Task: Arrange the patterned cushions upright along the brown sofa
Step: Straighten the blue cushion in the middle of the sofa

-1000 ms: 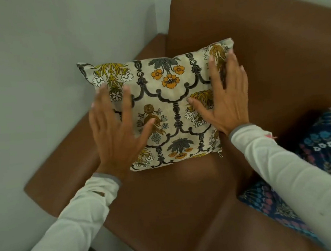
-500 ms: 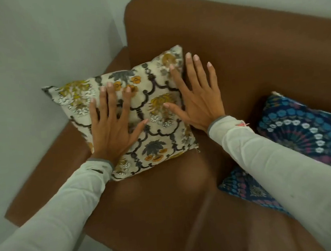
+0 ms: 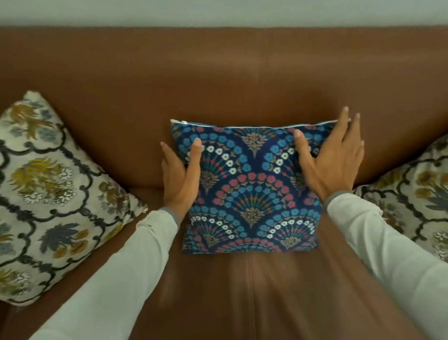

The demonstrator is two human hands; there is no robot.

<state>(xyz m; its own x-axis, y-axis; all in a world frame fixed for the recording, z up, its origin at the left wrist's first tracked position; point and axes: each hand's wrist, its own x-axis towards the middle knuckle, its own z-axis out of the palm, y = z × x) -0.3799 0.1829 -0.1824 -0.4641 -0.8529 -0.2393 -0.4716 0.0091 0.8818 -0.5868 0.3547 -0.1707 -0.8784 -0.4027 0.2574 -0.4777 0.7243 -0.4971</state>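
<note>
1. Blue cushion (image 3: pixel 248 192) sits centre of the brown sofa (image 3: pixel 223 76), leaning upright against the backrest, its zip edge on top.
2. Head view: left hand (image 3: pixel 182 178) clasps its left edge, thumb on the front and fingers behind; right hand (image 3: pixel 332 158) lies spread on the upper right corner, fingers curling over the top.
3. It looks soft, light and squashy; the side edges are the place to hold.
4. Cream floral cushion (image 3: pixel 40 195) leans at the left end, another cream cushion (image 3: pixel 433 193) at the right.
5. Smooth leather seat, possibly slippery; pale wall (image 3: pixel 231 0) behind.
</note>
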